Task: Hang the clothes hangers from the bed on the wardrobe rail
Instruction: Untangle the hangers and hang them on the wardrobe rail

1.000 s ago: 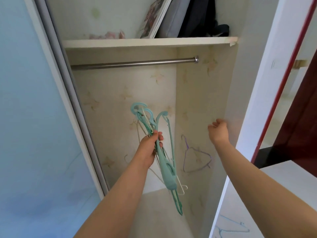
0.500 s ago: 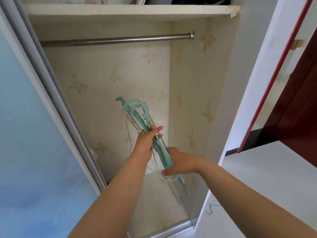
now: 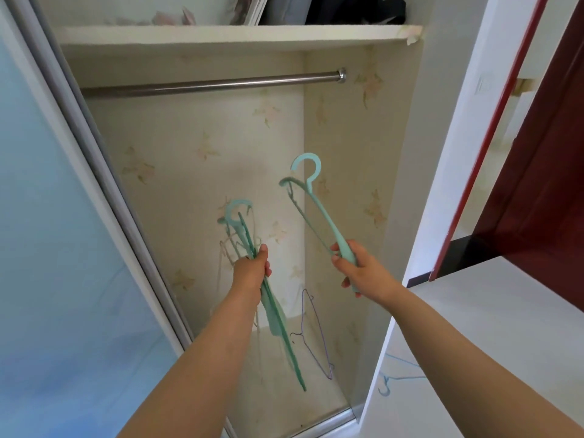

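2 hands, both gripping | left hand (image 3: pixel 252 270) fist round bundle of hangers (image 3: pixel 268 298): teal plastic plus thin wire, hooks up, long axis near vertical | right hand (image 3: pixel 358 268) holds single teal hanger (image 3: pixel 319 213) by one end, smooth plastic, hook up, tilted up-left | steel rail (image 3: pixel 208 85) bare, round, horizontal above.

A thin purple wire hanger (image 3: pixel 311 335) lies on the wardrobe floor (image 3: pixel 319 403), propped against the wall

Floral-papered wardrobe (image 3: pixel 221 147), blue sliding door (image 3: pixel 57 248), perhaps frosted
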